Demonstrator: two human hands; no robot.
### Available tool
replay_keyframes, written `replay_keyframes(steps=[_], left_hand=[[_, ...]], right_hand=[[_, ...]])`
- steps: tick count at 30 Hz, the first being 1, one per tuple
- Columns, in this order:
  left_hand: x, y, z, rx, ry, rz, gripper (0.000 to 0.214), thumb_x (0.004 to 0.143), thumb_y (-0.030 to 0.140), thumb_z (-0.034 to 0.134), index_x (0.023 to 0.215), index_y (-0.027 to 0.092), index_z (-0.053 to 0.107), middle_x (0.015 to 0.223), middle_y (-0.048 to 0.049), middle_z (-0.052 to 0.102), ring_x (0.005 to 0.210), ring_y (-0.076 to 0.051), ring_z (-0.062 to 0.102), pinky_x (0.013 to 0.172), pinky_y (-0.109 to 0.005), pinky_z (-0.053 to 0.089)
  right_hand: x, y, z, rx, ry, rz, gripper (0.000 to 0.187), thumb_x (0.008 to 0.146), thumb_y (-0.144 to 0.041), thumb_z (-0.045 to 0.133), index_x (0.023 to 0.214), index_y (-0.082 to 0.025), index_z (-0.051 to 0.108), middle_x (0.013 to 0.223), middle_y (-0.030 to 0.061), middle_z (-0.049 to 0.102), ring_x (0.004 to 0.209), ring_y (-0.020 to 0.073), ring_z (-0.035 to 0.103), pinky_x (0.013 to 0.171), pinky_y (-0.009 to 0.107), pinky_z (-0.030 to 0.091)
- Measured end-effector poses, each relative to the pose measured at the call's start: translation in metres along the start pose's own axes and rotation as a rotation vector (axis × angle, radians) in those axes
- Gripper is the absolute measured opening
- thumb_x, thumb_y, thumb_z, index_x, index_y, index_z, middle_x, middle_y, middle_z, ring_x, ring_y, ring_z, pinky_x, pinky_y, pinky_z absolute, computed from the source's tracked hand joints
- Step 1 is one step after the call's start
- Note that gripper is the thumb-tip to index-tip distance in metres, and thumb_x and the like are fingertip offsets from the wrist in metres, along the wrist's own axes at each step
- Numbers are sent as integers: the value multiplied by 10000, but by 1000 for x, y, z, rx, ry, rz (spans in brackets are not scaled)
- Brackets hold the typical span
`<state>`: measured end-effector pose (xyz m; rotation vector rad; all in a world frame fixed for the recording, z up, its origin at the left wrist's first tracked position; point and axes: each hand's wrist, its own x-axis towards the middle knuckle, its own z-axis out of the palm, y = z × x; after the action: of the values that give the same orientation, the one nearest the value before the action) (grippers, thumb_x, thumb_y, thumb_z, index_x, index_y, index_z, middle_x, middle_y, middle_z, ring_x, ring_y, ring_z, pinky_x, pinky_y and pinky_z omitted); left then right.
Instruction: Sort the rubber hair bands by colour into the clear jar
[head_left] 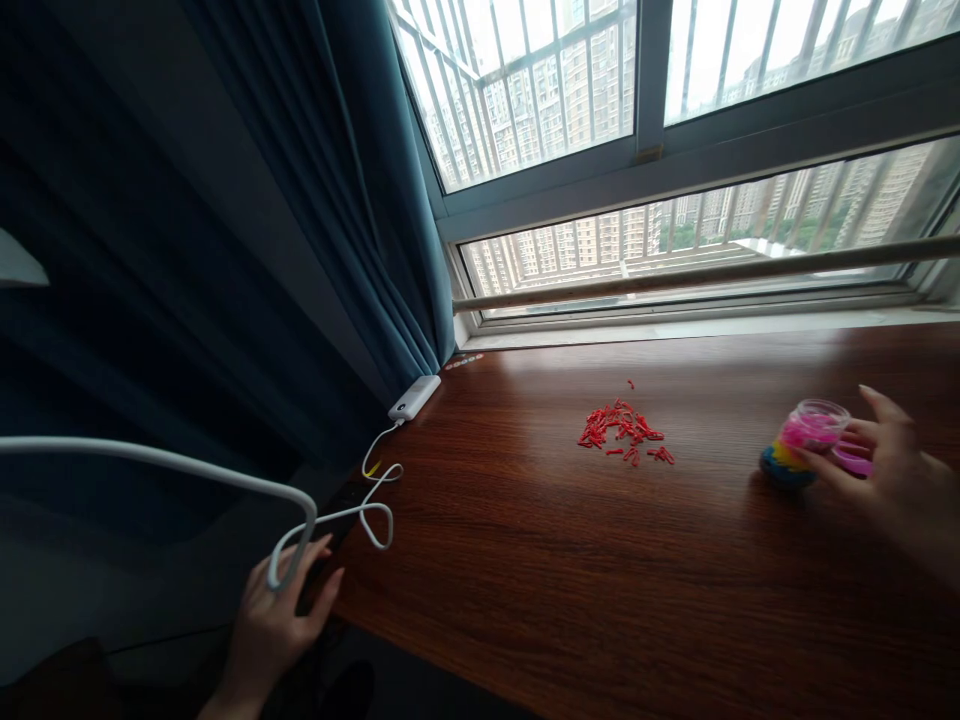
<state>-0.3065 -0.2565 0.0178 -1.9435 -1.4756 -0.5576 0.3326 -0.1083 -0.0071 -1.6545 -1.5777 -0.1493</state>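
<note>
At the right of the table, my right hand (pixel 892 465) has its thumb and fingers against a small clear jar (pixel 806 440), gripping its side. The jar leans slightly and shows pink, yellow and blue layers inside; its mouth is uncovered. A pink ring-shaped piece, perhaps the lid (pixel 853 458), sits between the jar and my palm. Toward the middle lies a loose pile of small red clip-like pieces (pixel 619 428), with one piece apart behind it. My left hand (pixel 281 610) is at the table's left edge, fingers apart and holding nothing, with a white cable passing in front.
A white power bank or adapter (pixel 415 397) lies at the table's back left corner, joined to the looping white cable (pixel 375 510). Blue curtains (pixel 375 180) hang on the left. Behind the brown wooden table (pixel 510 560) stands a barred window with a rail (pixel 675 283).
</note>
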Motion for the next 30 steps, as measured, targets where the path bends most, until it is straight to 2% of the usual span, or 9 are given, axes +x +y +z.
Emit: replay_keyframes(steps=[2,5,10,14,17,19,22,26,30], left_hand=[[10,37,-4,-106,-92,217,336,732,142,579,1058,204,529,846,-36,650,801,-193,604,764,-345,468],[42,111,-7,-314,-139,376,339,746,110,550,1079,168,527,870,-50,654,835,-184,597,795,-337,467],[122,225,8,-759,-172,379,426,771,213,543,1179,143,444,1120,-111,561,1062,-211,498,923,-365,426],[180,293,39,-1043,-193,268,666,719,405,606,1255,111,342,1265,-160,426,1184,-246,391,1000,-382,361],[209,333,61,-1202,-287,272,736,660,470,642,1236,107,363,1142,-147,525,1040,-231,512,897,-341,445],[222,352,73,-1245,-350,329,576,689,442,623,1144,125,466,1000,-104,591,886,-194,573,791,-300,483],[234,364,87,-1219,-281,304,493,667,426,642,1053,137,541,945,-90,589,821,-180,568,751,-291,480],[236,358,103,-1136,-90,214,499,651,433,647,1068,175,554,1011,-88,546,905,-197,525,808,-318,458],[226,347,112,-1029,13,154,472,671,437,627,1071,192,569,1041,-95,526,948,-214,494,841,-349,435]], right_hand=[[-2,-8,-3,23,9,13,1005,584,-755,465,1361,-167,217,969,185,623,693,241,641,592,329,505],[-8,-28,-9,61,74,37,1002,549,-718,551,1351,-203,242,980,163,624,711,253,640,583,337,510],[-27,-73,-20,297,34,53,925,544,-633,631,1318,-239,313,945,101,628,716,252,643,650,371,536],[-43,-93,-24,528,-7,73,785,582,-488,675,1266,-247,375,902,64,627,741,238,647,677,356,552],[-45,-92,-27,603,72,64,646,589,-432,682,1160,-241,449,946,61,620,772,229,644,690,340,555],[-40,-86,-31,579,116,97,583,564,-415,701,1076,-226,494,933,57,625,762,226,645,688,332,557],[-28,-70,-38,604,71,225,523,532,-414,723,981,-206,552,868,54,652,742,236,652,656,304,563],[-17,-49,-41,756,-210,402,486,579,-417,703,1011,-215,609,809,46,688,729,256,661,621,301,571],[-17,-34,-33,894,-550,370,593,608,-356,710,1164,-253,533,932,66,681,654,256,665,572,373,579]])
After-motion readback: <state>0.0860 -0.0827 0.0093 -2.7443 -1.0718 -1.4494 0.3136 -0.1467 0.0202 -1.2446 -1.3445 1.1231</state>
